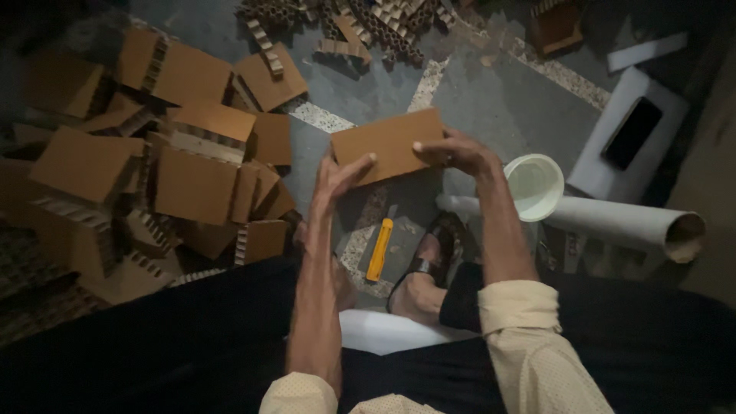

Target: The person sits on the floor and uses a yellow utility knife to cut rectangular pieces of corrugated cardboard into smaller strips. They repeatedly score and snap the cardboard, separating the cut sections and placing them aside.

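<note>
A heap of brown honeycomb cardboard blocks (153,169) covers the floor at the left, while above a yellow utility knife (379,249) one flat cardboard piece (391,144) is pinched between the left hand (337,180) and right hand (460,153), fingers closed on its edges.

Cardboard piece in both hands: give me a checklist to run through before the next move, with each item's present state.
1. Cardboard piece held by both hands: ok, left hand at its lower left corner, right hand at its right edge.
2. Piece clear of the floor: ok, lifted above the knees.
3. Yellow knife out of the hands: ok, it lies on the floor beside the sandalled foot.
4. Knife blade drawn in: cannot tell.
5. White cup upright: ok, close to the right forearm, so mind it.
6. Cardboard pile apart from the held piece: ok, it lies to the left.
</note>
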